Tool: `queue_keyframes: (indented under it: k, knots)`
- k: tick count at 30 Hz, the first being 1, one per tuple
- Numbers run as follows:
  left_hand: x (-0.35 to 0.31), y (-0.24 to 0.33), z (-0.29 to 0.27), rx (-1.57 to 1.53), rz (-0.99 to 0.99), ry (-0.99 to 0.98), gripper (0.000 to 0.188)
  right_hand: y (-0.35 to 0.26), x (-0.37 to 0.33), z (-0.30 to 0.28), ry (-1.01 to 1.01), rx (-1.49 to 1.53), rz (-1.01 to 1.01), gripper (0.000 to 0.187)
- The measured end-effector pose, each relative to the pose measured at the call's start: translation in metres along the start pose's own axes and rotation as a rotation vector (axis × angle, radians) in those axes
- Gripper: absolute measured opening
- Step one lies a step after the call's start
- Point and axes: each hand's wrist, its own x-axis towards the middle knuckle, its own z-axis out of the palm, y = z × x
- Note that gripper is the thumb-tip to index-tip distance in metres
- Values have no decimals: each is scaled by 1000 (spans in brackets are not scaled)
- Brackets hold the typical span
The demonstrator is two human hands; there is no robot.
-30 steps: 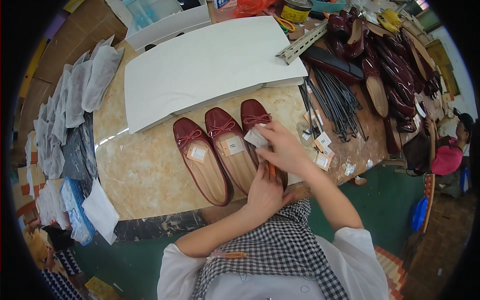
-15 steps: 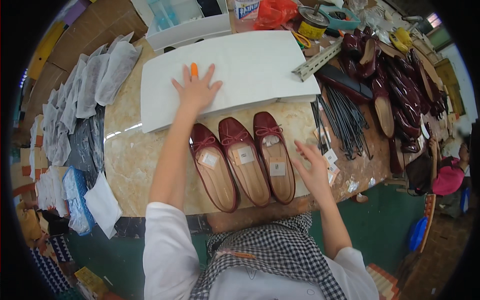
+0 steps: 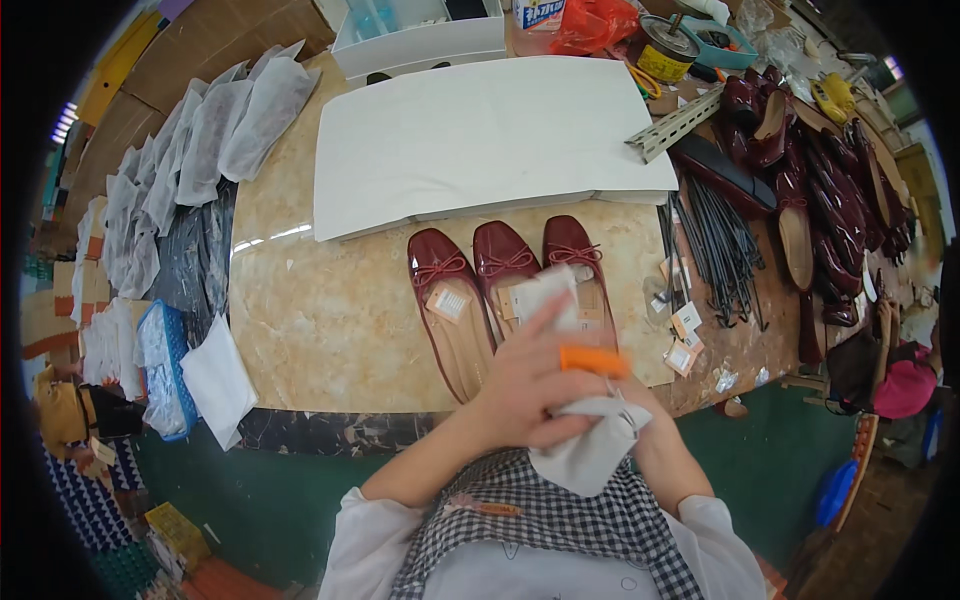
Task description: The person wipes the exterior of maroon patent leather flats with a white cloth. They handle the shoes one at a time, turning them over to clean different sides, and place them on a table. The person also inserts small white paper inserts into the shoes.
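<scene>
My left hand [image 3: 535, 375], with an orange finger cover, is closed on a crumpled piece of white tissue paper [image 3: 590, 455] in front of my body. Mostly hidden behind it, my right hand [image 3: 645, 415] grips the same paper from the other side. One end of the paper sticks up past my left fingers, blurred by motion. Under and beyond the hands, three dark red patent ballet flats [image 3: 440, 265] with bows stand in a row, toes away from me. Tags lie in them. My hands cover the heels of the middle and right shoes.
A stack of white paper [image 3: 490, 135] lies beyond the shoes, with a slotted metal bar [image 3: 680, 122] on its right end. Black strips [image 3: 715, 255] and a heap of dark red shoes [image 3: 825, 215] are at right. Wrapped bundles [image 3: 205, 135] stand at left; another person sits at far right.
My left hand has left the paper stack and come back to meet my right hand over the shoes' heels. White tissue paper is now crumpled between them. The view has shifted slightly.
</scene>
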Motion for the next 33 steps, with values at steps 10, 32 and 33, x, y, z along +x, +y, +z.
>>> queue_keyframes:
  k: [10,32,33]
  knots:
    - [-3,-37,9,-1096,-969,532,36,-11,46,3,240,-1244,-760,63]
    - [-45,-9,52,628,-232,-466,63,-19,132,1,488,-1895,-712,57]
    - [-25,-7,39,581,-333,-599,59,-14,128,-5,494,-1846,-761,57]
